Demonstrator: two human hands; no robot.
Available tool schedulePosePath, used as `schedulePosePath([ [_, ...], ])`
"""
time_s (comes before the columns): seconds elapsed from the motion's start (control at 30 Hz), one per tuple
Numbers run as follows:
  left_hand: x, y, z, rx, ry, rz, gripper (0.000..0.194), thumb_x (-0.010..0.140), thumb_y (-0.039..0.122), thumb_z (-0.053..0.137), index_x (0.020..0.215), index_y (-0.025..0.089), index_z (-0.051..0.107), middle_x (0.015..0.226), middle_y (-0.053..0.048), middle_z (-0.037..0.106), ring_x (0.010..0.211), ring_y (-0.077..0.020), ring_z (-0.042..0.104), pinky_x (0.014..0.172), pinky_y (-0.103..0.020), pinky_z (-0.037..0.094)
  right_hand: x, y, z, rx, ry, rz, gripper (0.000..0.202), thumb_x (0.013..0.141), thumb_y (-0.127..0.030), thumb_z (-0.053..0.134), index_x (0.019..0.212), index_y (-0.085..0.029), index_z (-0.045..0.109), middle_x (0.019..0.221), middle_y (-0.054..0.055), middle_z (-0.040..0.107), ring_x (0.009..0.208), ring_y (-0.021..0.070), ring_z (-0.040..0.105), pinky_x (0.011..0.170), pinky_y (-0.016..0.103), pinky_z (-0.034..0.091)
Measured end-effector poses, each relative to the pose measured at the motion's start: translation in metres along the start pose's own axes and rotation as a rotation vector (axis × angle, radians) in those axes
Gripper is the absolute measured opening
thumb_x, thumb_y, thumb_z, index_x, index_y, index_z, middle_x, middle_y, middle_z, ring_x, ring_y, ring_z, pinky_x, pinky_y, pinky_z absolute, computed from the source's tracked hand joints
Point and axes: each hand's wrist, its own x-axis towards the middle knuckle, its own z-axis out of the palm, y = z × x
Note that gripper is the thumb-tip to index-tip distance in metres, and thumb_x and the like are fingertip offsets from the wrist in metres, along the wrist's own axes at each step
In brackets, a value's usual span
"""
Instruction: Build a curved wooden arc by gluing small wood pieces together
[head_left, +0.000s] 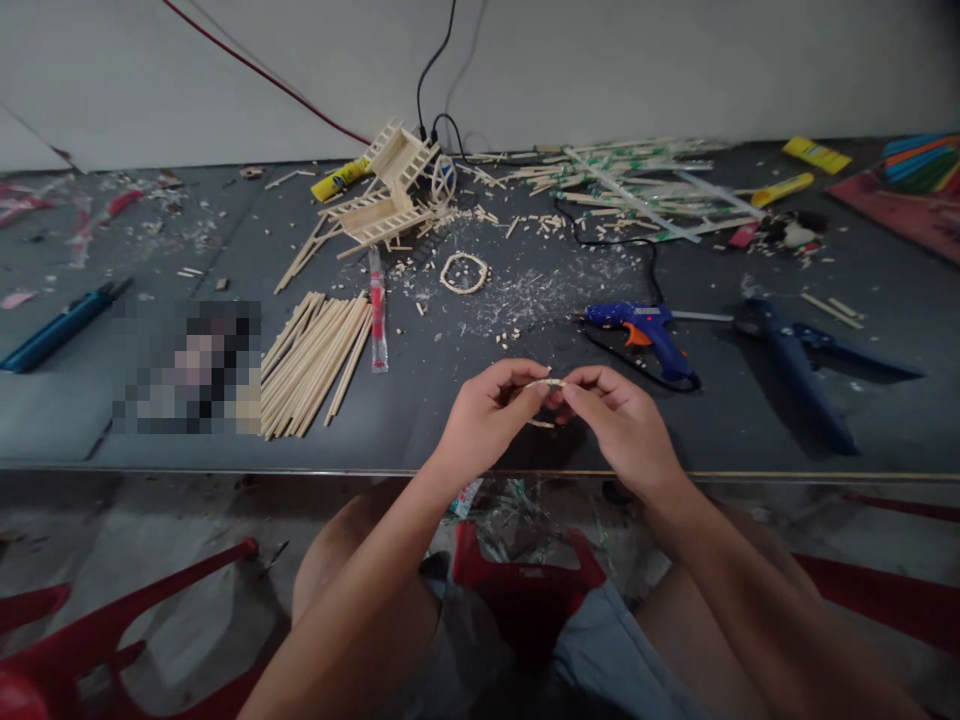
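Between my two hands, above the table's front edge, is a small ring of short wooden stick pieces [553,382], partly hidden by the fingers. My left hand [491,410] pinches its left side with thumb and fingers. On the opposite side my right hand [616,415] grips it the same way. A similar ring of stick pieces [464,273] lies on the table beyond my hands. To the right rests a blue glue gun [637,325] with an orange trigger. Left of my hands is a pile of wooden sticks [319,360].
A stick-built model [386,195] stands near the wall beside a yellow tube [339,180]. Blue cutters [806,370] lie at the right. Green-marked sticks and wrappers [630,185] spread along the back. A teal tool [60,328] lies far left, near a blurred patch. Scraps litter the tabletop.
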Motion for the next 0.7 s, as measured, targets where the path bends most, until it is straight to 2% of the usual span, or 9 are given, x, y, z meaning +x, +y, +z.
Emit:
schedulePosePath([
  [0.1,0.0002,-0.0004,0.0007,-0.019,0.002,0.009,0.02,0.083,0.025,0.062,0.102,0.018,0.064,0.081,-0.001,0.07,0.073,-0.0106,0.065,0.068,-0.023,0.051,-0.0002,-0.0002,0.0001,-0.017,0.004,0.001,0.018,0.08,-0.039,0.063,0.084,-0.021,0.061,0.077,0.002,0.069,0.07,0.0143,0.064,0.069,0.029,0.051],
  [0.3,0.0,0.0012,0.0009,-0.011,-0.016,0.017,0.013,0.084,0.023,0.061,0.094,0.019,0.066,0.085,-0.002,0.072,0.075,-0.0111,0.066,0.068,-0.024,0.052,0.0,0.0027,-0.0008,-0.007,-0.008,-0.027,0.016,0.081,-0.037,0.063,0.085,-0.021,0.062,0.076,0.001,0.068,0.068,0.0134,0.063,0.068,0.028,0.05],
  [0.7,-0.0006,0.0015,0.0014,-0.022,-0.021,0.018,0.012,0.084,0.023,0.061,0.093,0.019,0.067,0.084,-0.001,0.072,0.076,-0.011,0.066,0.071,-0.024,0.053,-0.0006,0.0028,0.0003,0.027,-0.01,-0.028,0.016,0.082,-0.037,0.063,0.084,-0.021,0.061,0.077,0.001,0.069,0.07,0.0138,0.063,0.07,0.028,0.051],
])
